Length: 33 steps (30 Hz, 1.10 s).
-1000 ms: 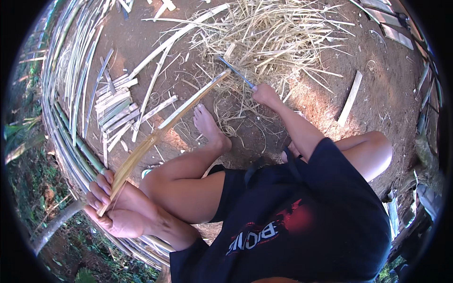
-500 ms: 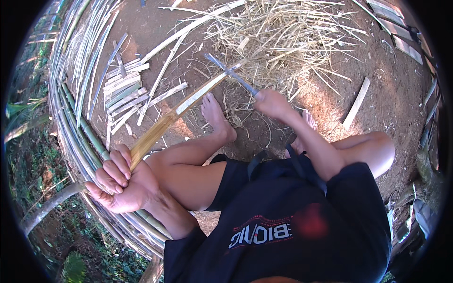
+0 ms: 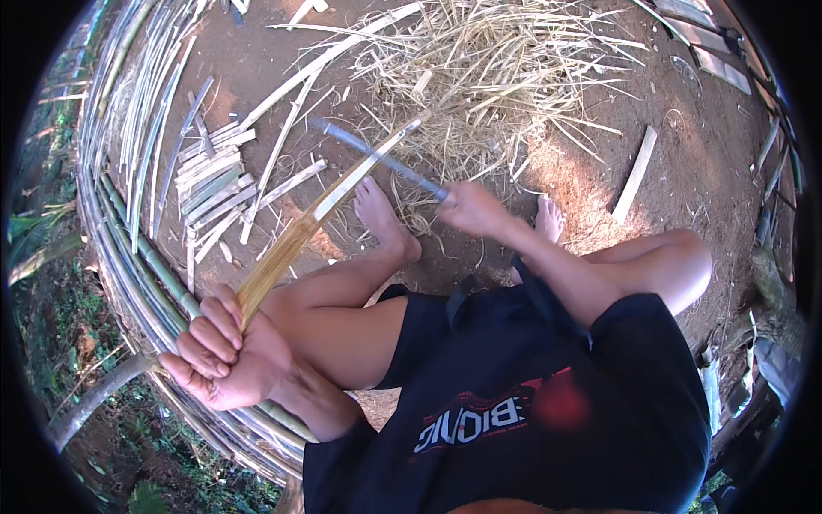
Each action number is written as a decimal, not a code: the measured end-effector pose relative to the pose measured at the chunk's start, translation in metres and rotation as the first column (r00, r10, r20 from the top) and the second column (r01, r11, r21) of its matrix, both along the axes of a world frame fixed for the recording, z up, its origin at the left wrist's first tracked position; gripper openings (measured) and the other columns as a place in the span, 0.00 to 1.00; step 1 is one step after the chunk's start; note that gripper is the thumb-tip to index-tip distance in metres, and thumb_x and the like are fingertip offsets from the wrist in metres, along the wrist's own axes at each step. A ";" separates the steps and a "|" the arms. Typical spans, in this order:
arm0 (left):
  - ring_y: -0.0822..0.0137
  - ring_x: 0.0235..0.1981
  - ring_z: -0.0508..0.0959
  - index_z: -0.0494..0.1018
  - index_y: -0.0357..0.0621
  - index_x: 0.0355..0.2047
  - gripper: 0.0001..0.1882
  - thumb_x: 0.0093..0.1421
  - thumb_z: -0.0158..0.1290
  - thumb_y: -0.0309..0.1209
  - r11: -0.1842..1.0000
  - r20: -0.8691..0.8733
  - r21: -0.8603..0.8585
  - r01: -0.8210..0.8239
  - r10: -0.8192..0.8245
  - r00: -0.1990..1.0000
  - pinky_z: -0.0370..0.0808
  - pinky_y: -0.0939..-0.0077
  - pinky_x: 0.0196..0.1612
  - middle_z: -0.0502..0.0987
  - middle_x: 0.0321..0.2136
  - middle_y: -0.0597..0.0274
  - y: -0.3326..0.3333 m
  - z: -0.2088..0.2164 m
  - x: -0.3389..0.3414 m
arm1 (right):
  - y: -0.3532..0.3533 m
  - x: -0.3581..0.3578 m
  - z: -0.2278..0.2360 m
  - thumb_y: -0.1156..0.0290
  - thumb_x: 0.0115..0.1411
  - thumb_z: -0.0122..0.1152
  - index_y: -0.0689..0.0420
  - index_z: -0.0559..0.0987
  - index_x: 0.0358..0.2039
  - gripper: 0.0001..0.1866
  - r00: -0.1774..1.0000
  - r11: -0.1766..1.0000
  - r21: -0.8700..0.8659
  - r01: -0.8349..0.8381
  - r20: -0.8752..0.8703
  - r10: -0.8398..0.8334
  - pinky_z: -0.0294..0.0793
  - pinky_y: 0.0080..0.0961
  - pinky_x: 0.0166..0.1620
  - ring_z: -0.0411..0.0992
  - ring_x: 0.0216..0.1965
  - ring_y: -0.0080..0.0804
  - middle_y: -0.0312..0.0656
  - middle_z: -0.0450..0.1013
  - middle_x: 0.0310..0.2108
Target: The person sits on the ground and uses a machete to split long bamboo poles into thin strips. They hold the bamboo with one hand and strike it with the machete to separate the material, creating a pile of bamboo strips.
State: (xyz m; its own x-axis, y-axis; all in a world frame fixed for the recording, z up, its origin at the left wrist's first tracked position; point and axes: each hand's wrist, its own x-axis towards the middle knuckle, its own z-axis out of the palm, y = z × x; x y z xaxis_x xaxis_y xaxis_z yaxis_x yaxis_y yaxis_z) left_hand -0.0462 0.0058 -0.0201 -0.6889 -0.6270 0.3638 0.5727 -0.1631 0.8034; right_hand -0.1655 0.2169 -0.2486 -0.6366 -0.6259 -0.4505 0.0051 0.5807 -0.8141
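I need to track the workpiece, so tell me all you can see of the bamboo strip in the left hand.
The bamboo strip is long, thin and flat, pale at its far end and golden-brown near the left hand, which grips its near end. It slants up and right over the dirt toward the shavings, where the knife in the right hand crosses it.

Compared with a second ago, the right hand (image 3: 471,208) sits lower and further from the heap of shavings (image 3: 497,77), and the knife (image 3: 381,158) it grips now lies flatter, its blade crossing the bamboo strip (image 3: 330,201) nearer the middle instead of near the far tip. The left hand (image 3: 224,351) is higher and closer to the knee than before, with the fingers (image 3: 214,321) wrapped more tightly over the strip's yellow end, so the strip angles up more steeply.
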 end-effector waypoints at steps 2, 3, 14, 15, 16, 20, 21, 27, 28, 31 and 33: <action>0.75 0.13 0.51 0.56 0.57 0.09 0.28 0.70 0.33 0.40 1.000 -0.025 0.000 0.029 -0.029 0.999 0.54 0.76 0.28 0.53 0.07 0.73 -0.002 0.002 -0.005 | -0.008 -0.002 -0.032 0.68 0.56 0.49 0.67 0.78 0.37 0.16 0.988 0.995 -0.011 0.097 -0.115 -0.098 0.76 0.44 0.40 0.76 0.28 0.51 0.58 0.76 0.26; 0.75 0.12 0.50 0.55 0.58 0.08 0.28 0.70 0.35 0.39 1.000 -0.022 0.016 -0.007 0.008 1.000 0.54 0.76 0.28 0.53 0.06 0.74 -0.006 0.002 -0.007 | -0.014 0.012 -0.050 0.67 0.55 0.50 0.66 0.78 0.37 0.16 0.978 0.989 -0.020 0.146 -0.146 -0.147 0.76 0.44 0.40 0.76 0.29 0.52 0.58 0.76 0.26; 0.73 0.17 0.56 0.56 0.54 0.09 0.27 0.69 0.33 0.37 0.988 -0.078 0.079 -0.132 0.139 0.987 0.56 0.75 0.30 0.56 0.09 0.69 -0.006 0.008 -0.020 | -0.013 -0.022 0.004 0.67 0.54 0.57 0.62 0.75 0.29 0.10 0.987 0.996 0.040 -0.085 -0.132 0.089 0.74 0.39 0.29 0.74 0.21 0.45 0.50 0.75 0.23; 0.73 0.18 0.58 0.56 0.54 0.09 0.27 0.69 0.33 0.36 0.978 -0.085 0.108 -0.178 0.187 0.979 0.57 0.75 0.31 0.57 0.10 0.68 -0.002 0.008 -0.022 | -0.023 -0.003 0.021 0.67 0.53 0.58 0.62 0.75 0.29 0.10 0.993 0.998 -0.060 -0.037 -0.113 0.030 0.74 0.40 0.30 0.74 0.22 0.47 0.51 0.74 0.23; 0.72 0.19 0.58 0.56 0.53 0.09 0.27 0.69 0.33 0.36 0.981 -0.079 0.093 -0.169 0.176 0.981 0.57 0.74 0.32 0.57 0.11 0.67 0.000 0.007 -0.019 | -0.032 0.013 0.038 0.68 0.53 0.59 0.63 0.75 0.30 0.10 0.995 0.987 -0.163 0.008 -0.094 -0.023 0.74 0.41 0.31 0.74 0.22 0.49 0.53 0.74 0.22; 0.72 0.21 0.58 0.56 0.53 0.09 0.27 0.69 0.32 0.36 0.990 -0.093 0.053 -0.128 0.133 0.987 0.57 0.73 0.33 0.57 0.13 0.66 0.005 0.002 -0.013 | -0.029 0.050 0.106 0.71 0.52 0.55 0.63 0.77 0.31 0.09 0.975 0.942 -0.324 -0.091 -0.222 0.017 0.75 0.46 0.34 0.75 0.27 0.57 0.58 0.75 0.25; 0.72 0.21 0.57 0.55 0.53 0.10 0.26 0.69 0.32 0.36 0.990 -0.094 0.044 -0.133 0.136 0.986 0.57 0.73 0.34 0.57 0.13 0.66 0.012 0.003 -0.013 | -0.027 0.053 0.110 0.71 0.51 0.55 0.64 0.77 0.31 0.10 0.975 0.944 -0.303 -0.128 -0.213 0.064 0.75 0.46 0.33 0.75 0.26 0.57 0.58 0.74 0.24; 0.72 0.22 0.55 0.54 0.54 0.11 0.26 0.69 0.32 0.38 0.997 -0.117 -0.009 -0.081 0.080 0.990 0.56 0.73 0.34 0.56 0.14 0.67 0.019 -0.002 -0.005 | -0.011 0.063 0.131 0.72 0.52 0.54 0.66 0.77 0.31 0.10 0.972 0.950 -0.306 -0.063 -0.235 -0.011 0.75 0.45 0.32 0.75 0.26 0.57 0.58 0.75 0.25; 0.71 0.22 0.54 0.54 0.53 0.11 0.26 0.69 0.31 0.38 0.996 -0.123 -0.025 -0.083 0.079 0.989 0.55 0.73 0.34 0.56 0.14 0.67 0.022 -0.004 -0.004 | -0.010 0.069 0.138 0.72 0.53 0.54 0.65 0.77 0.31 0.10 0.965 0.942 -0.323 -0.086 -0.261 -0.001 0.75 0.44 0.32 0.75 0.27 0.57 0.59 0.75 0.25; 0.71 0.22 0.53 0.55 0.53 0.11 0.27 0.70 0.28 0.38 0.986 -0.105 -0.127 -0.110 0.097 0.990 0.54 0.72 0.32 0.54 0.14 0.67 0.036 -0.004 -0.002 | -0.009 0.060 0.090 0.70 0.52 0.58 0.61 0.78 0.32 0.09 0.982 0.970 -0.244 0.004 -0.184 -0.051 0.74 0.42 0.31 0.74 0.24 0.55 0.56 0.73 0.22; 0.71 0.22 0.53 0.55 0.53 0.12 0.26 0.70 0.28 0.39 0.993 -0.107 -0.094 -0.077 0.067 0.992 0.54 0.73 0.33 0.54 0.14 0.67 0.029 -0.002 -0.001 | -0.008 0.054 0.099 0.69 0.51 0.60 0.59 0.77 0.30 0.08 0.993 0.993 -0.114 0.043 -0.105 -0.055 0.73 0.41 0.30 0.73 0.24 0.55 0.54 0.73 0.20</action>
State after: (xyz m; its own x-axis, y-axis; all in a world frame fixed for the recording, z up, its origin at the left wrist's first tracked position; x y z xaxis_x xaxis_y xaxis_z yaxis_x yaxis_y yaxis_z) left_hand -0.0470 0.0346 -0.0222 -0.5989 -0.6314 0.4926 0.6608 -0.0422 0.7493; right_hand -0.1116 0.2087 -0.1501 -0.7085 -0.6354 -0.3071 -0.0600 0.4878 -0.8709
